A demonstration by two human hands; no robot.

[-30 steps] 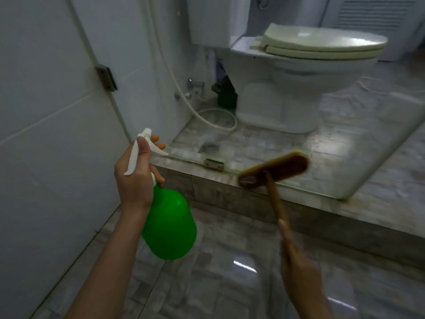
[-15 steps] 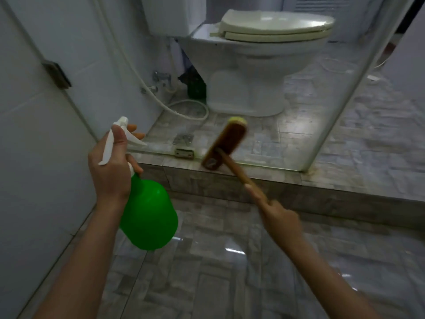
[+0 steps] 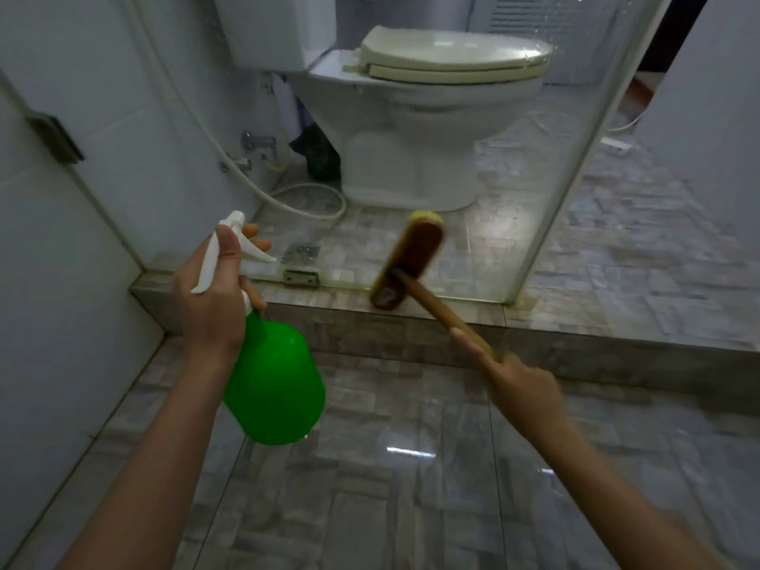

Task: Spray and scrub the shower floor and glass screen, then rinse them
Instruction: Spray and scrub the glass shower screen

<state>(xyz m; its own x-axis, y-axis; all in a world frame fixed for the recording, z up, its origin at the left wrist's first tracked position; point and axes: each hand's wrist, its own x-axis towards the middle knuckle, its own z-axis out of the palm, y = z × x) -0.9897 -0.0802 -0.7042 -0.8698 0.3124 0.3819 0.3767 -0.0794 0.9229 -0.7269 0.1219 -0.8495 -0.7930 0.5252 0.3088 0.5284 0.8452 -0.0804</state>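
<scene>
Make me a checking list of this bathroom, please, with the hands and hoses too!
Surface: shiny grey marbled tile floor; raised tiled step.
Job's things: green plastic spray bottle with white trigger; brown wooden long-handled scrub brush, head low by the clear glass screen.
Clutter: dark object beside toilet, unclear.
Hands: left hand grips the bottle; right hand grips the brush handle.
Cables: white hose looped on floor.
Surroundings: white toilet, cream lid closed.

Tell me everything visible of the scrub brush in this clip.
The scrub brush has an oblong brown head with a pale yellow far tip, on a long wooden-looking handle. The right hand grips the handle. The head is tilted at the foot of the glass screen, its lower end at the tiled step. Blurred.
</scene>
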